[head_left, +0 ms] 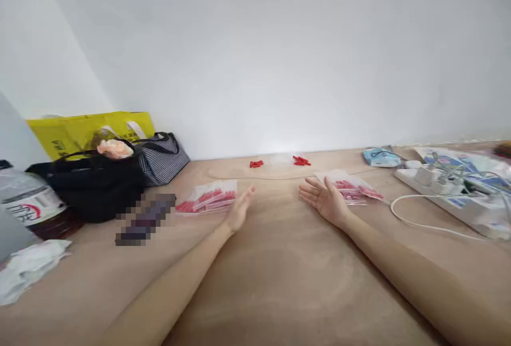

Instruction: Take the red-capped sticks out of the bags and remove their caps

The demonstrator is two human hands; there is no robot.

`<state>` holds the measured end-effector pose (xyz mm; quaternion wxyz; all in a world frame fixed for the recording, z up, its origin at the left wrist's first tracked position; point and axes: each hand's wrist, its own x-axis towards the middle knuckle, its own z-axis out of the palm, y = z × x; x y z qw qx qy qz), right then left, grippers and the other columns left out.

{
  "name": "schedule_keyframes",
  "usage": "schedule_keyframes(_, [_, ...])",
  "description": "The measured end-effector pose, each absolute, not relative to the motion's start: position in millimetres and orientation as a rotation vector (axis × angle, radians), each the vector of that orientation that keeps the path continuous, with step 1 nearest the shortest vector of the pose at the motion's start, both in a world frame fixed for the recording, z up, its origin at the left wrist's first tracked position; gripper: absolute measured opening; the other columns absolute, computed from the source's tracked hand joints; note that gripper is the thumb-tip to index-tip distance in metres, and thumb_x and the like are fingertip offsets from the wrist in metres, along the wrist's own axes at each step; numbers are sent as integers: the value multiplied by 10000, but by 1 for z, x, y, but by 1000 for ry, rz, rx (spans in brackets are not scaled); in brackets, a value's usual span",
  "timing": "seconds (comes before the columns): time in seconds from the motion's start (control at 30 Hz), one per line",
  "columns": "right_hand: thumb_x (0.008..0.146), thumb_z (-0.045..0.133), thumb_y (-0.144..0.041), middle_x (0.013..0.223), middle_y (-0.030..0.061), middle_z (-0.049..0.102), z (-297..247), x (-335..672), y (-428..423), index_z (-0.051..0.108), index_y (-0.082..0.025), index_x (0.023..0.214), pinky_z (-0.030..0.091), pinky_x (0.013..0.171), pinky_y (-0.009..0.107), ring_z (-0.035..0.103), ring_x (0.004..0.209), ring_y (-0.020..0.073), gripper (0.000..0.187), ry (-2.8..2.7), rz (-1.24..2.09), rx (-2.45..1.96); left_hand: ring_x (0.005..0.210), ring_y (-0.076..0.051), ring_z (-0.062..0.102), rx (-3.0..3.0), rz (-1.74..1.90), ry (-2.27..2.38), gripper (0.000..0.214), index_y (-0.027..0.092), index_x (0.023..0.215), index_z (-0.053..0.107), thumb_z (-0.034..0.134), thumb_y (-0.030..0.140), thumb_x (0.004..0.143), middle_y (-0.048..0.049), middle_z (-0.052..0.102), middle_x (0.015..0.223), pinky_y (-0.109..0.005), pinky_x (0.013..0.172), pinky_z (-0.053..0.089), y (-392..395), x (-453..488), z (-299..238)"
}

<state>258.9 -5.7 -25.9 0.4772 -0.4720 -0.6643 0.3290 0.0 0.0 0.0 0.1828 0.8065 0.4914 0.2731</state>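
Observation:
My left hand (240,211) is held edge-on above the wooden tabletop, its fingers stretched out and holding nothing. Just left of it lie clear zip bags (209,197) with small red pieces inside. My right hand (328,200) shows its palm, fingers spread, with nothing in it. Beside and partly behind that hand are more clear bags (355,189) of red pieces. Farther back, between the hands, two small heaps of loose red pieces, a left one (256,164) and a right one (301,161), flank a flat clear bag (281,159).
At left stand a yellow bag (90,130), a black bag (107,191), a striped bag (163,159) and a large bottle (32,199). A crumpled tissue (34,266) and a blurred-out dark object (147,221) lie nearby. Rightward are a blue packet (381,157) and a power strip (451,199) with cables.

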Motion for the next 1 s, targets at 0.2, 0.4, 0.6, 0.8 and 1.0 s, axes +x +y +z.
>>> schedule_keyframes(0.2, [763, 460, -526, 1253, 92, 473, -31, 262, -17, 576, -209, 1114, 291, 996, 413, 425, 1153, 257, 487, -2117, 424, -1277, 1291, -244, 198, 2484, 312, 1395, 629, 178, 1273, 387, 397, 557, 771, -86, 293, 1381, -425, 1050, 146, -12, -2, 3])
schedule_keyframes(0.4, [843, 360, -431, 1272, 79, 450, -32, 259, -19, 504, -215, 1195, 338, 975, 384, 422, 1158, 222, 437, -2301, 162, -1337, 1248, -237, 306, 2542, 415, 1428, 536, 167, 1215, 460, 430, 484, 784, -94, 372, 1339, -385, 1019, 265, -11, -1, 0])
schedule_keyframes(0.6, [849, 360, -411, 1248, 87, 473, -32, 260, -18, 510, -210, 1187, 356, 960, 383, 437, 1143, 220, 421, -2319, 111, -1327, 1070, -235, 483, 2618, 1141, 1852, 288, 150, 955, 611, 474, 316, 763, -107, 537, 1119, -350, 949, 360, 6, -30, 11])
schedule_keyframes(0.8, [848, 370, -398, 1224, 83, 495, -33, 260, -17, 525, -216, 1170, 367, 950, 388, 447, 1132, 220, 401, -2308, 77, -1301, 1209, -282, 347, 2460, 678, 2100, 455, 198, 1150, 523, 509, 340, 719, -84, 446, 1265, -399, 982, 299, 21, -81, 24])
schedule_keyframes(1.0, [854, 355, -392, 1231, 82, 489, -33, 260, -17, 515, -215, 1180, 358, 959, 385, 439, 1142, 218, 404, -2335, 64, -1303, 1106, -201, 486, 2283, 477, 2067, 454, 211, 1199, 489, 434, 274, 753, -30, 514, 1229, -289, 913, 375, 29, -99, 20])
